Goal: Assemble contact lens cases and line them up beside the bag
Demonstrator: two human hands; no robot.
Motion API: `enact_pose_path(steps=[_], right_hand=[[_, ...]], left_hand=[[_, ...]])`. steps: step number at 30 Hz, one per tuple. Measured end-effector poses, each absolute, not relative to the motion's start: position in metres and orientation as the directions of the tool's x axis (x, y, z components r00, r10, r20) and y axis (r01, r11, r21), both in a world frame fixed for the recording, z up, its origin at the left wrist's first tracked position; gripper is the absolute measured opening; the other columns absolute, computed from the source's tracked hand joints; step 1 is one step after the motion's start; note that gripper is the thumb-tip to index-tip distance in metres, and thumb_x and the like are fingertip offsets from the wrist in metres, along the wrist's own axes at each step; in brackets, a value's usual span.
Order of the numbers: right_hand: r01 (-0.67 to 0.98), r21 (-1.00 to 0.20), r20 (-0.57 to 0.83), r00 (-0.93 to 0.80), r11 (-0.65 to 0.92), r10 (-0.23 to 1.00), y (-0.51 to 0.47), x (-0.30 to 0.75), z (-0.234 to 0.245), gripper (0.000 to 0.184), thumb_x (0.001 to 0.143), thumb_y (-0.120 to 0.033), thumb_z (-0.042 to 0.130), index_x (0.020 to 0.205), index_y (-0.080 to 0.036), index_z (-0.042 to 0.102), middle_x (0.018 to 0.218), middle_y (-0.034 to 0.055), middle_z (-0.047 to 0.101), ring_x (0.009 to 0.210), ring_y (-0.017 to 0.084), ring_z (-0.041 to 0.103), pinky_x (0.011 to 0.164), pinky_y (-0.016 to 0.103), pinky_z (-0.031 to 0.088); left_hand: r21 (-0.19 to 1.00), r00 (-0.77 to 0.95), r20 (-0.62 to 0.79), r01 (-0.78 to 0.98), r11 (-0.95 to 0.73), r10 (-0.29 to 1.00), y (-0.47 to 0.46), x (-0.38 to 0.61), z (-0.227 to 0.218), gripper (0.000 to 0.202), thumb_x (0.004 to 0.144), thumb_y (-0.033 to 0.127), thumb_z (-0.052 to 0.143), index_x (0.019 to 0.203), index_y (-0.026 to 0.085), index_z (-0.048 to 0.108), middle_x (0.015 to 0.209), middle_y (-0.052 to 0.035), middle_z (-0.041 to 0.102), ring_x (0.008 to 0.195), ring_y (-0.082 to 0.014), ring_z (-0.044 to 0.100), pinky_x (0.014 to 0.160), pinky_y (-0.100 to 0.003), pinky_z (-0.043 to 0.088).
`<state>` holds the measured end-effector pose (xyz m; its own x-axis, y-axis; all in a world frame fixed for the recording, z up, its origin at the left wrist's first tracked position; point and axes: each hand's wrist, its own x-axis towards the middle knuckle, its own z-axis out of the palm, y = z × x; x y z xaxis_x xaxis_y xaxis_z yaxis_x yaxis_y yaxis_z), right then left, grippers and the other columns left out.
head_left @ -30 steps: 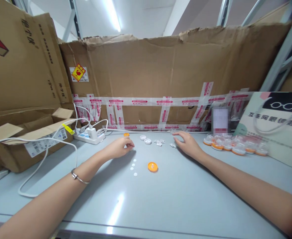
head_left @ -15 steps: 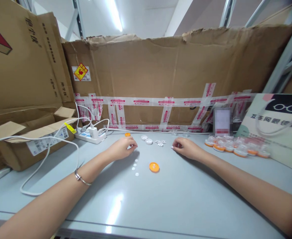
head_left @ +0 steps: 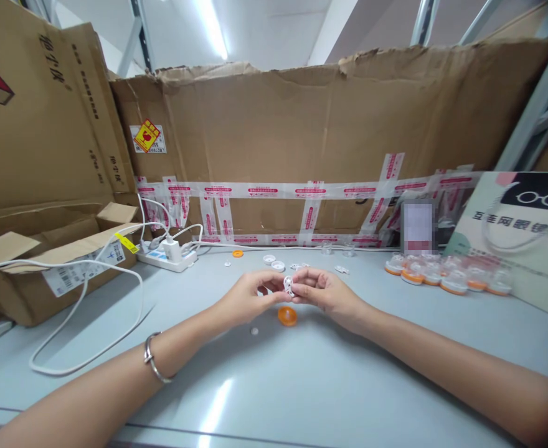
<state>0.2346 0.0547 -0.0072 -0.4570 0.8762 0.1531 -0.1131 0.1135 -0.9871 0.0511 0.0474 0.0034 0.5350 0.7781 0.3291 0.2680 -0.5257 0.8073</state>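
My left hand (head_left: 248, 297) and my right hand (head_left: 323, 292) meet above the grey table (head_left: 302, 379), fingers pinched together on a small white plastic piece (head_left: 288, 285) held between them. Just below the hands lies an orange round cap (head_left: 287, 315). A tiny white disc (head_left: 254, 331) lies to its left. Behind the hands sit white caps (head_left: 274, 262) and small white gear-like pieces (head_left: 340, 269), with a small orange ring (head_left: 237, 253) further left.
A row of clear, orange-based containers (head_left: 442, 277) stands at the right by a printed paper bag (head_left: 521, 236). A white power strip (head_left: 167, 256) with cables lies at the left beside open cardboard boxes (head_left: 45, 261). A taped cardboard wall (head_left: 302, 149) closes the back.
Both hands have come together at the middle of the table from apart. My right hand brought a small white piece from the far side, and both hands now pinch it.
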Motion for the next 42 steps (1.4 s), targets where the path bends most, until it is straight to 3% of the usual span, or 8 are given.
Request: enact_pose_path(steps=[6,14,17,20,22,28,34,42], right_hand=[[-0.196,-0.976,0.184,-0.497,0.097,0.848,0.057,0.239,-0.010,0.034,0.066,-0.031,0.072,0.083,-0.018,0.046,0.067,-0.0025,0.066,0.063,0.010,0.064,0.068,0.027,0.051],[-0.131,-0.983,0.178,-0.508,0.129,0.843,0.057,0.237,-0.006,0.035,0.067,-0.031,0.071,0.079,-0.021,0.040,0.066,-0.0031,0.067,0.064,0.012,0.065,0.068,0.029,0.051],[-0.004,-0.953,0.279,-0.391,0.301,0.877,0.072,0.249,-0.006,0.028,0.072,-0.037,0.065,0.079,-0.020,0.044,0.074,0.0019,0.069,0.072,0.016,0.066,0.074,0.035,0.051],[0.372,-0.761,0.491,-0.205,0.531,0.847,0.094,0.268,-0.016,0.019,0.078,-0.037,0.056,0.085,-0.019,0.053,0.091,0.0076,0.067,0.088,0.022,0.063,0.083,0.041,0.048],[0.600,-0.543,0.527,-0.300,0.587,0.795,0.106,0.278,-0.026,0.026,0.079,-0.031,0.052,0.102,-0.021,0.057,0.110,0.0093,0.061,0.106,0.025,0.055,0.094,0.045,0.041],[0.721,-0.188,0.455,-0.538,0.667,0.710,0.115,0.280,-0.043,0.029,0.082,-0.025,0.047,0.106,-0.022,0.063,0.134,0.0103,0.044,0.127,0.031,0.033,0.099,0.051,0.032],[0.666,-0.275,0.424,-0.564,0.694,0.709,0.102,0.273,-0.033,0.022,0.082,-0.019,0.045,0.090,-0.018,0.067,0.102,0.0107,0.065,0.099,0.022,0.059,0.088,0.037,0.045],[0.680,-0.526,0.307,-0.409,0.511,0.860,0.090,0.262,-0.022,0.009,0.071,-0.022,0.060,0.078,-0.018,0.064,0.080,0.0029,0.064,0.069,0.014,0.058,0.067,0.026,0.046]], left_hand=[[0.981,0.568,0.194,-0.095,-0.170,0.800,0.053,0.057,-0.007,0.029,0.071,0.025,0.067,0.097,0.014,0.061,0.081,-0.0050,0.067,0.079,-0.0155,0.062,0.077,-0.029,0.047],[0.960,0.533,0.278,-0.145,-0.238,0.799,0.056,0.054,-0.009,0.018,0.066,0.023,0.072,0.080,0.015,0.066,0.084,-0.0030,0.060,0.080,-0.0147,0.057,0.077,-0.029,0.044],[0.946,0.469,0.318,-0.102,-0.307,0.824,0.060,0.051,-0.009,0.015,0.069,0.022,0.069,0.082,0.015,0.065,0.086,-0.0027,0.060,0.084,-0.0137,0.054,0.080,-0.027,0.041],[0.948,0.361,0.317,-0.077,-0.310,0.877,0.063,0.046,-0.009,0.020,0.069,0.024,0.069,0.086,0.015,0.064,0.089,-0.0032,0.061,0.082,-0.0127,0.054,0.078,-0.026,0.041],[0.949,0.319,0.313,-0.071,-0.307,0.895,0.062,0.044,-0.008,0.022,0.070,0.025,0.069,0.088,0.015,0.063,0.090,-0.0039,0.062,0.082,-0.0127,0.055,0.078,-0.026,0.042],[0.936,0.340,0.340,-0.035,-0.349,0.877,0.056,0.043,-0.003,0.021,0.069,0.025,0.068,0.087,0.014,0.064,0.092,-0.0047,0.063,0.085,-0.0140,0.056,0.078,-0.026,0.043],[0.942,0.334,0.324,-0.024,-0.335,0.885,0.057,0.041,0.000,0.023,0.067,0.023,0.069,0.087,0.014,0.063,0.095,-0.0053,0.064,0.084,-0.0138,0.058,0.078,-0.026,0.045],[0.955,0.345,0.246,0.073,-0.287,0.906,0.053,0.046,-0.001,0.020,0.067,0.022,0.068,0.084,0.012,0.062,0.084,-0.0042,0.064,0.078,-0.0141,0.059,0.079,-0.028,0.046]])
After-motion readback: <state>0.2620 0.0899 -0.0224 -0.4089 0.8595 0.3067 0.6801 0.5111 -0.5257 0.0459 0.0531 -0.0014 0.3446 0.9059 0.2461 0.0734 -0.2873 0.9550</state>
